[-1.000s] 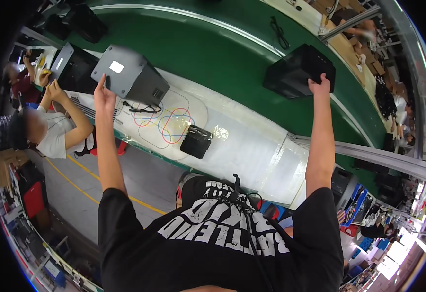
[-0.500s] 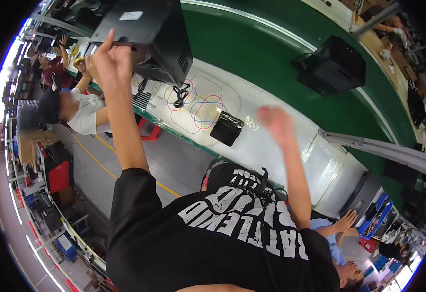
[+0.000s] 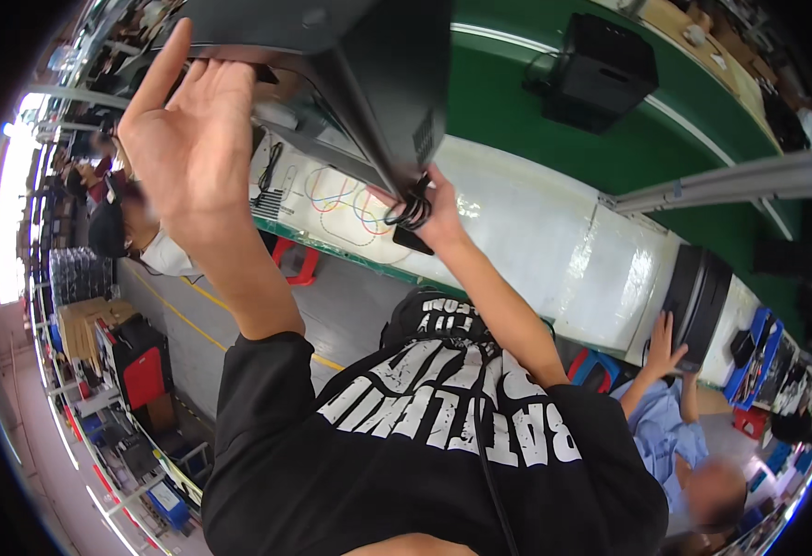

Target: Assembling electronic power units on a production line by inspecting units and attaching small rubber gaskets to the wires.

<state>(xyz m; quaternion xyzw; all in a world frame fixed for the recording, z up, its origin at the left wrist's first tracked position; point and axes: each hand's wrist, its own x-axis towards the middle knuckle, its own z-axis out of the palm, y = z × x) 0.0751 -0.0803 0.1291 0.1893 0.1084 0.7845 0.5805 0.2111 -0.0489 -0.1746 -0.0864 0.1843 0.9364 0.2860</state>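
A large black box-shaped machine (image 3: 369,69) is tilted in the upper left, with a recessed opening on its underside. My left hand (image 3: 197,139) grips its near left edge, fingers hooked into the opening and thumb outside. By the machine's lower corner, my right hand (image 3: 441,211) has its fingers around a coiled black cable (image 3: 412,208). Whether those fingers also bear on the machine is hard to tell. Just below that hand, a small flat black item (image 3: 411,241) lies on the bench mat, partly hidden.
The white-topped bench (image 3: 526,241) carries a mat with coloured loops (image 3: 336,199). Another black machine (image 3: 601,74) stands on the green surface beyond. At right, a co-worker's hand (image 3: 663,347) touches a dark unit (image 3: 698,306). A metal post (image 3: 730,181) crosses the right side.
The machine has come closer and to the right, with my left hand still on it. My right hand has moved left to its lower corner and taken hold of the black cable.
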